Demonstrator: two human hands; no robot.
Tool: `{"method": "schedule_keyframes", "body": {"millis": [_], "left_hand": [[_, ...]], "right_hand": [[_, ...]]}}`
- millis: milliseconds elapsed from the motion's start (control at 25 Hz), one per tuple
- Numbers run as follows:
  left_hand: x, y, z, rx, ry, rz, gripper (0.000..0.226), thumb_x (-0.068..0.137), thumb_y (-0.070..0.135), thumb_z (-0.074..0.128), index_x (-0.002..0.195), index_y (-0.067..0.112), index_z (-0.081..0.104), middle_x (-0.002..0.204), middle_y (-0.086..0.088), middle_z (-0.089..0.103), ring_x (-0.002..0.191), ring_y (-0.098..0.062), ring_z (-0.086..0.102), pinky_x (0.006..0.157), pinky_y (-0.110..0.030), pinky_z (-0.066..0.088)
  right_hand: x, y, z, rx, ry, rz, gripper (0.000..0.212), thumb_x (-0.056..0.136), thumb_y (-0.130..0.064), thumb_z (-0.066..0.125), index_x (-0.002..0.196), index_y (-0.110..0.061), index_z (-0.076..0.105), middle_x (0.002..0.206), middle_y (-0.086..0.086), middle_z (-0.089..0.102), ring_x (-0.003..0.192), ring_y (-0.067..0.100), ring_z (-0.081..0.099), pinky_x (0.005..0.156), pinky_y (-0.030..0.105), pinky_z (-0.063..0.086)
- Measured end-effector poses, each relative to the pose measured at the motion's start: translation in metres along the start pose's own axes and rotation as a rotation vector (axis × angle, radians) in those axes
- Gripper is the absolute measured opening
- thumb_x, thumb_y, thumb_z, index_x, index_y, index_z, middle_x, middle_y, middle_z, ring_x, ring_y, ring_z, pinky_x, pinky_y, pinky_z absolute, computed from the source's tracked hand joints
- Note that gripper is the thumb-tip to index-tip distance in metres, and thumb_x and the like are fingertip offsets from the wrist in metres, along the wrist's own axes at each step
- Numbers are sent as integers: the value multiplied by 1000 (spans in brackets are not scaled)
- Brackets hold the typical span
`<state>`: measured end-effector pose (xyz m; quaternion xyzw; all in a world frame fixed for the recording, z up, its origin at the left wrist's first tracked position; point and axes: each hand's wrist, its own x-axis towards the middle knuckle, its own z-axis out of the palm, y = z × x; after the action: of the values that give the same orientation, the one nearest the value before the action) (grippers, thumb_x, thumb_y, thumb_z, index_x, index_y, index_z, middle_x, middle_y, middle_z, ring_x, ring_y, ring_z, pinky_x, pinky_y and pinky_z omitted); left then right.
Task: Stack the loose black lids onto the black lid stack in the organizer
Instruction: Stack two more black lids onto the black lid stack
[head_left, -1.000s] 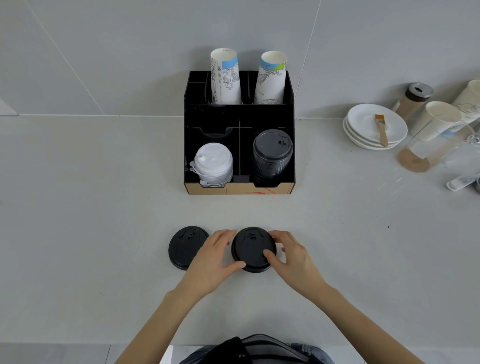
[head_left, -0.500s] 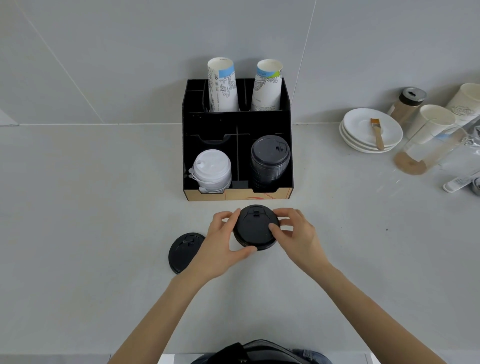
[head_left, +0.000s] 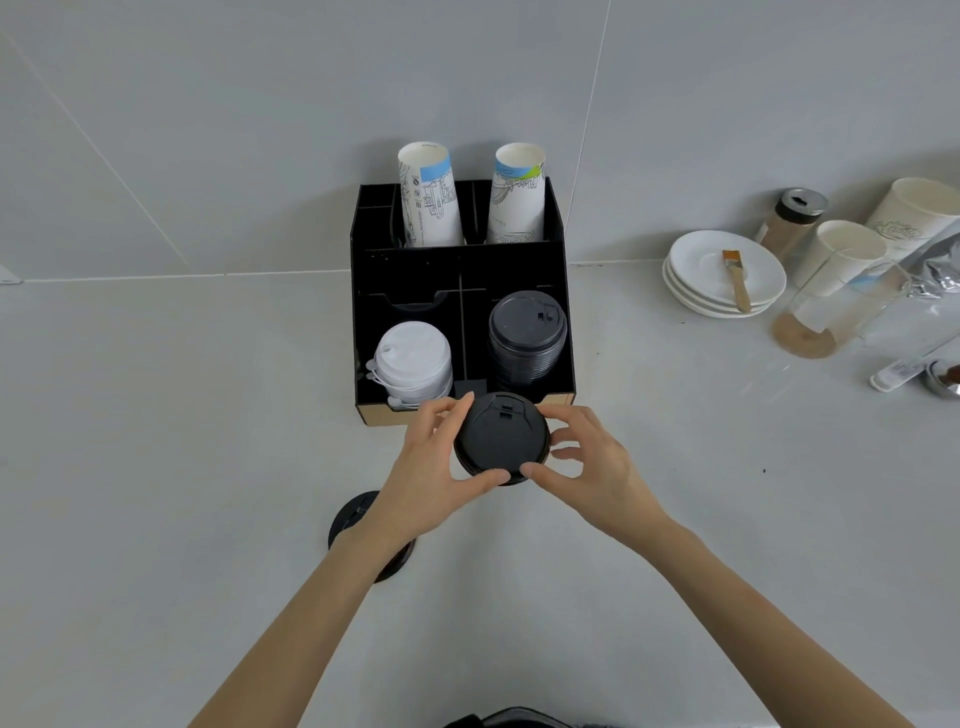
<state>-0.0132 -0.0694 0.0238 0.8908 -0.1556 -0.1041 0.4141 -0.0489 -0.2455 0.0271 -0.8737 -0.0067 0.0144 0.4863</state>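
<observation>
A black lid (head_left: 501, 436) hangs in the air just in front of the black organizer (head_left: 410, 270), held at its rim from both sides. My left hand (head_left: 431, 467) grips its left edge and my right hand (head_left: 592, 467) its right edge. The black lid stack (head_left: 527, 335) stands in the organizer's front right compartment, just beyond the held lid. Another loose black lid (head_left: 353, 519) lies on the counter, partly hidden under my left forearm.
A white lid stack (head_left: 413, 361) fills the front left compartment; two paper cup stacks (head_left: 428, 197) stand in the back. At the right sit white saucers (head_left: 727, 273) with a brush, paper cups (head_left: 841, 254), a shaker jar (head_left: 789, 218) and a glass.
Both hands have lifted the black lid off the counter and carried it forward to the organizer's front edge. The other loose lid stayed put.
</observation>
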Motion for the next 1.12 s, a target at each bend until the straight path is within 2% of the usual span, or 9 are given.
{"method": "schedule_keyframes", "body": {"millis": [120, 240, 360, 400, 640, 800, 880, 1000, 1120], "left_hand": [[12, 4, -7, -2, -2, 16, 79, 73, 29, 69, 136, 18, 24, 136, -3, 33, 125, -15, 33, 105, -30, 33], [26, 8, -12, -9, -2, 57, 69, 74, 26, 69, 132, 17, 31, 136, -3, 37, 122, -13, 37, 104, -27, 34], [41, 11, -17, 1, 8, 102, 62, 76, 22, 67, 129, 15, 36, 135, -4, 38, 115, -6, 38, 93, -3, 30], [46, 12, -18, 8, 8, 113, 61, 77, 21, 66, 129, 15, 36, 135, -3, 38, 114, -4, 36, 90, -2, 29], [76, 20, -28, -28, -22, 147, 64, 76, 21, 67, 131, 15, 35, 139, -2, 36, 119, -3, 33, 101, -22, 28], [99, 24, -29, 53, -3, 182, 68, 75, 25, 68, 132, 15, 33, 143, -1, 34, 128, -10, 29, 104, -20, 21], [110, 24, -31, 97, -27, 186, 71, 74, 29, 69, 133, 17, 32, 145, 0, 32, 132, -14, 24, 104, -21, 17], [124, 24, -32, 86, -93, 180, 77, 70, 38, 69, 134, 19, 30, 147, 2, 30, 131, -10, 20, 108, -27, 17], [136, 23, -32, 73, -171, 156, 73, 74, 33, 68, 135, 19, 29, 148, 4, 27, 133, -12, 17, 111, -32, 18]], "right_hand": [[7, 1, -3, -46, 11, -18, 59, 75, -19, 70, 126, -19, 39, 113, -7, 39, 93, 12, 52, 85, 18, 46], [16, 2, -5, -55, 59, -5, 63, 75, -20, 70, 129, -17, 36, 114, -7, 36, 92, 12, 52, 86, 19, 44], [28, 2, -8, -43, 109, -8, 61, 76, -20, 69, 128, -14, 39, 115, -4, 37, 89, 14, 52, 83, 14, 44], [32, 1, -10, -42, 131, -15, 59, 76, -20, 69, 127, -14, 40, 114, -4, 37, 89, 14, 52, 81, 11, 44], [62, -5, -17, -12, 246, -23, 52, 74, -18, 70, 119, -13, 44, 113, -5, 36, 96, 10, 48, 77, -2, 38], [81, -7, -18, -8, 276, -13, 58, 72, -19, 72, 120, -10, 42, 113, -2, 35, 107, 15, 45, 90, 18, 36], [89, -5, -19, -39, 283, 5, 63, 71, -22, 73, 124, -11, 40, 116, 2, 36, 111, 18, 44, 92, 19, 33], [98, -1, -19, -78, 319, 22, 63, 71, -23, 73, 124, -10, 41, 117, 9, 37, 113, 23, 42, 91, 19, 32], [104, 3, -16, -103, 351, 69, 65, 69, -25, 74, 122, -6, 40, 120, 16, 37, 115, 27, 38, 93, 25, 32]]}}
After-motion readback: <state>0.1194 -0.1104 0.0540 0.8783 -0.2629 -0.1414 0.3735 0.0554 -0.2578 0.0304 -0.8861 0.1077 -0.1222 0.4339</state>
